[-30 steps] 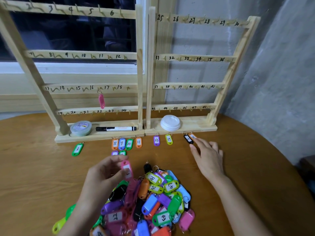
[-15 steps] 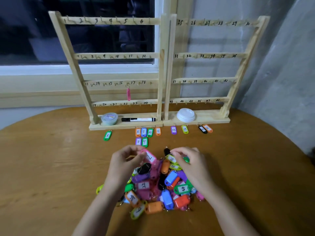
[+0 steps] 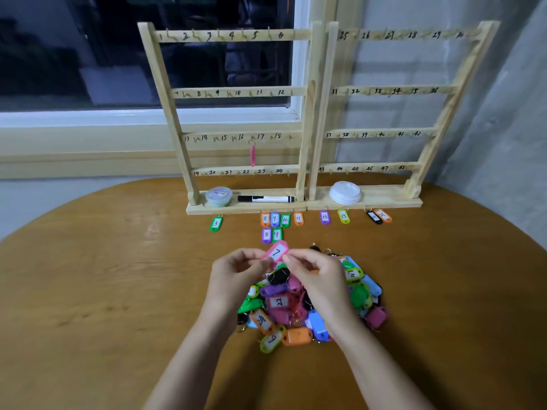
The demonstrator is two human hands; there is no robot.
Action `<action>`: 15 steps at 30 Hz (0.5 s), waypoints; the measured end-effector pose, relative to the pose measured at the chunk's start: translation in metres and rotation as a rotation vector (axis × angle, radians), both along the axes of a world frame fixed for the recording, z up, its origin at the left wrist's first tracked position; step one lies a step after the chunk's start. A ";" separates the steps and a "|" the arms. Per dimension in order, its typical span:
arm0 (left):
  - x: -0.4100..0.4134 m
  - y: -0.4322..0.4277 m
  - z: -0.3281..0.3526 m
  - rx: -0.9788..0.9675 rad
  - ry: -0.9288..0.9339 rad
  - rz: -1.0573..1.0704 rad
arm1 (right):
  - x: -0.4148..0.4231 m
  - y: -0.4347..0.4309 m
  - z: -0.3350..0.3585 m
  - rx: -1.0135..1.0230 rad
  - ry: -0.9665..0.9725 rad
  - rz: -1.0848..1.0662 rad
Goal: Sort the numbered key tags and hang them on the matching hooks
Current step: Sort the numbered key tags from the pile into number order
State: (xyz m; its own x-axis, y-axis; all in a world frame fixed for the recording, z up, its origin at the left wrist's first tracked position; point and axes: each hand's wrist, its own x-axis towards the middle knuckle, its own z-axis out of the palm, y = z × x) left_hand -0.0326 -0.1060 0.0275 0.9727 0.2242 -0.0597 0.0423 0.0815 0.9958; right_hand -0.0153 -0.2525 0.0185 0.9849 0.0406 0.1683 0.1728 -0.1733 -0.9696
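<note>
Both hands hold one pink tag marked 7 [image 3: 277,251] above a heap of coloured key tags [image 3: 310,300] on the round wooden table [image 3: 103,291]. My left hand [image 3: 236,270] pinches its lower left end and my right hand [image 3: 313,273] pinches its right edge. Two wooden racks stand at the back: the left rack [image 3: 231,93] has hooks numbered 1 to 24, the right rack [image 3: 393,91] 25 to 48. A single pink tag [image 3: 252,155] hangs at hook 17. Sorted tags lie in a row before the racks, among them green 3 [image 3: 216,223] and orange 11 [image 3: 298,218].
A round tin [image 3: 218,196] and a black marker [image 3: 265,199] lie on the left rack's base; a stack of white lids [image 3: 345,192] sits on the right base. A window is behind the left rack, a grey wall to the right.
My right hand came back from the tags by the right rack to the heap, then took the right edge of the pink 7 tag. The view pulled back and shifted left.
</note>
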 end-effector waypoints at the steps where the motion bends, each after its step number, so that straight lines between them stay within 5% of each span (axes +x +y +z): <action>1: -0.001 0.000 0.001 0.008 0.002 -0.022 | 0.001 0.003 0.002 0.023 0.018 -0.012; 8: 0.006 0.036 0.003 0.191 -0.066 0.062 | 0.010 -0.011 0.014 0.149 0.018 -0.087; 15: 0.016 0.063 -0.021 0.633 0.006 0.014 | 0.021 -0.026 0.011 0.043 0.075 -0.088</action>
